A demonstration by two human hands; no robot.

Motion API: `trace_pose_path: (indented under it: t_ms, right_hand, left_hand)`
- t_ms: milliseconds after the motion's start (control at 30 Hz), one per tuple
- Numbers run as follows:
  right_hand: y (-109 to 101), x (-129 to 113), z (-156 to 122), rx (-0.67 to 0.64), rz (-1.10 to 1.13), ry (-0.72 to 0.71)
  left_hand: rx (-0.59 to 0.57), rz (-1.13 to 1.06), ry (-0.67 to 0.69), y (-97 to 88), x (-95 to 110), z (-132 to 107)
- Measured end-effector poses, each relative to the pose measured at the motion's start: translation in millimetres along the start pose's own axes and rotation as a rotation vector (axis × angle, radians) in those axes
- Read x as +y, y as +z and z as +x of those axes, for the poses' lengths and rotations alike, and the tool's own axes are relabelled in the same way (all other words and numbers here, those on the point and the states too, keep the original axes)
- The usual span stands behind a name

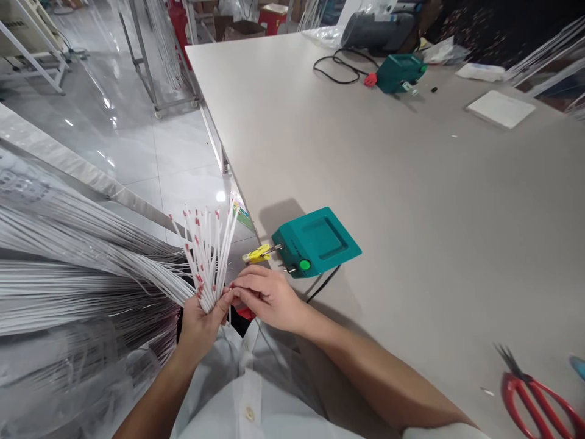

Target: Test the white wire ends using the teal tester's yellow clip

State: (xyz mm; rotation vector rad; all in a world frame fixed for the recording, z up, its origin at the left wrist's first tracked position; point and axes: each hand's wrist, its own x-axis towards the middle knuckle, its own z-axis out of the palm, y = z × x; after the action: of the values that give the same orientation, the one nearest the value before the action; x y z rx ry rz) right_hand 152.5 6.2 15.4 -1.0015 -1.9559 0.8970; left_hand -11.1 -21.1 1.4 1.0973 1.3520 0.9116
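My left hand is closed round a bundle of thin white wires whose red-tipped ends fan upward. The long wire lengths trail off to the left. My right hand is closed in a pinch against the bundle at its base, fingertips touching the left hand; what it pinches is hidden. Both hands are at the table's near left edge, just in front of a small teal box with a green button, a yellow clip and metal pins on its left side.
Red-handled scissors lie at the near right of the grey table. At the far side sit a second teal device with a black cable, a white pad and plastic bags. A glossy tiled floor with metal racks is to the left.
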Motion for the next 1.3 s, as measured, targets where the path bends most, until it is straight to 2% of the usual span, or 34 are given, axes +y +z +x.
trace_pose_path:
  t_ms: [67, 167, 267, 333, 433, 600, 667, 733, 800, 867, 933, 1033, 1100, 1200, 1300]
  right_hand:
    - [-0.7, -0.1, -0.5, -0.037, -0.100, -0.076]
    - [-2.4, -3.0, -2.6, -0.116, -0.381, -0.132]
    - [-3.2, -9.2, -3.7, -0.141, -0.544, -0.096]
    - [-3.3, -12.6, -3.0, -0.128, -0.488, -0.013]
    - [-2.3, -11.6, -0.3, -0.114, -0.109, 0.227]
    - [3.4, 4.5, 2.5, -0.270, 0.844, 0.873]
    - [6.6, 9.5, 2.0, -0.293, 1.034, 0.991]
    - [9.6, 11.1, 0.8, -0.297, 1.053, 1.014]
    - [11.3, 9.2, -0.7, -0.238, 0.922, 0.974]
    - [11.1, 4.8, -2.3, -0.137, 0.707, 0.849]
    - [9.0, 0.2, -3.7, -0.065, 0.475, 0.638]
    - [4.4, -2.9, -4.9, -0.052, 0.153, 0.265]
    - [1.5, -2.2, -5.1, -0.059, -0.039, 0.076]
    - [-2.2, -1.7, -4.5, -0.103, -0.290, -0.077]
    - [-5.9, -5.4, -3.4, -0.138, -0.476, -0.113]
  left_hand:
    - [-0.065, 0.074, -0.007, -0.7, 3.4, 0.1]
    - [-0.079, 0.128, -0.026, 0.0, 5.1, -0.6]
    - [-0.035, 0.122, -0.030, 2.7, 4.1, -1.6]
    - [-0.009, 0.107, -0.033, 4.3, 3.5, -1.9]
    - [0.020, 0.103, -0.022, 4.4, 2.8, -1.8]
    - [-0.007, 0.103, 0.065, 0.3, -2.8, -1.2]
    - [0.001, 0.095, 0.068, -0.6, -6.6, -1.0]
    - [0.021, 0.093, 0.047, -0.7, -9.0, -0.7]
    - [0.046, 0.073, 0.006, -0.3, -8.5, -0.1]
    - [0.069, 0.036, -0.033, -0.1, -4.9, 0.9]
    - [0.077, 0.011, -0.047, 0.0, 0.1, 2.2]
    - [0.051, 0.016, -0.043, -0.4, 5.1, 4.2]
    - [-0.008, 0.032, -0.044, -0.8, 4.7, 5.0]
    - [-0.087, 0.031, -0.050, -0.9, 1.3, 5.0]
    - [-0.084, 0.006, -0.043, 1.8, -0.2, 4.6]
